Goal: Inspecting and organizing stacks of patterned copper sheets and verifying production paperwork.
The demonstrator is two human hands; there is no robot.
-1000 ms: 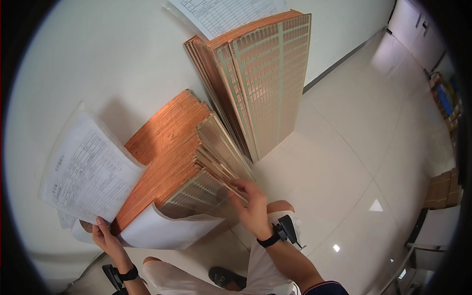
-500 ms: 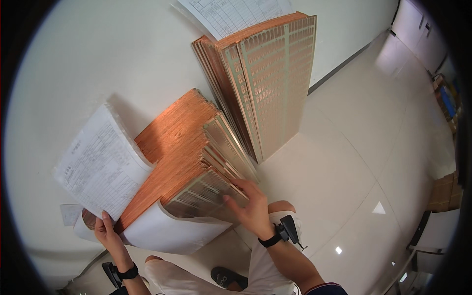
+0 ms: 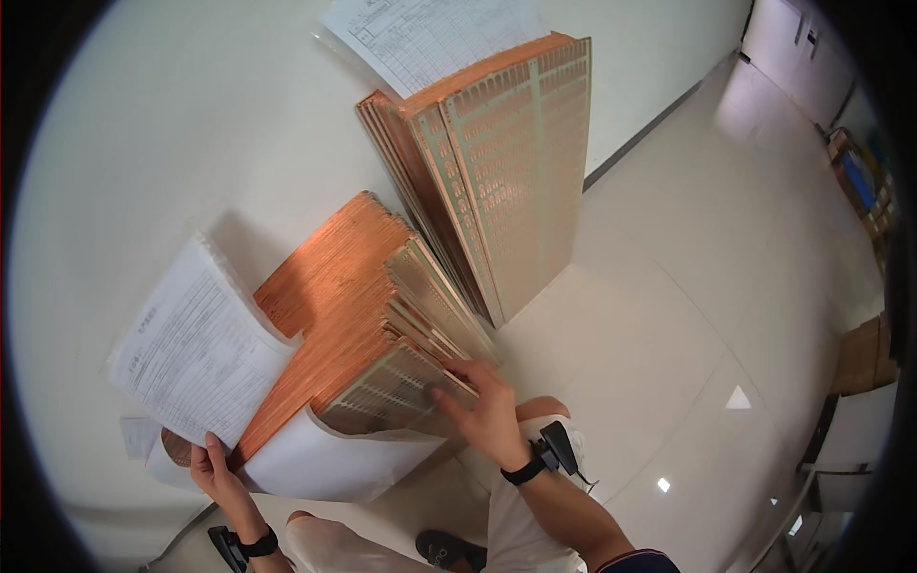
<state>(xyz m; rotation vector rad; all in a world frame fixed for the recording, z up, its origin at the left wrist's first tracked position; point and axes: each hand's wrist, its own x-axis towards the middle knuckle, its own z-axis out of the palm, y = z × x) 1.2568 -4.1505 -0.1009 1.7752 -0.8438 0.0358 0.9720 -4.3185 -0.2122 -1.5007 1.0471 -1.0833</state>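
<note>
My left hand [image 3: 220,477] pinches the lower edge of a printed sheet [image 3: 205,349] in a clear plastic sleeve, at the near left corner of a stack. That stack of thin copper-edged circuit board panels [image 3: 330,306] stands on edge against the wall, its panels stepped unevenly at the right. My right hand [image 3: 485,409] has its thumb on the face of the nearest circuit board panel [image 3: 382,392] and its fingers curled over the side edge. White wrapping paper [image 3: 315,463] curves round the near side of the stack. How many panels lie between the right fingers is hidden.
Behind the stack, a taller bundle of similar panels [image 3: 521,172] leans by the wall [image 3: 143,134], with another printed sheet [image 3: 430,38] on top. Tiled floor [image 3: 659,334] lies to the right. Cardboard boxes [image 3: 863,355] are at the far right. My knees and a dark shoe [image 3: 447,549] show below.
The view has shifted a little, so the stacks sit slightly lower in it. The sleeved sheet bends a bit more. Both hands keep their holds.
</note>
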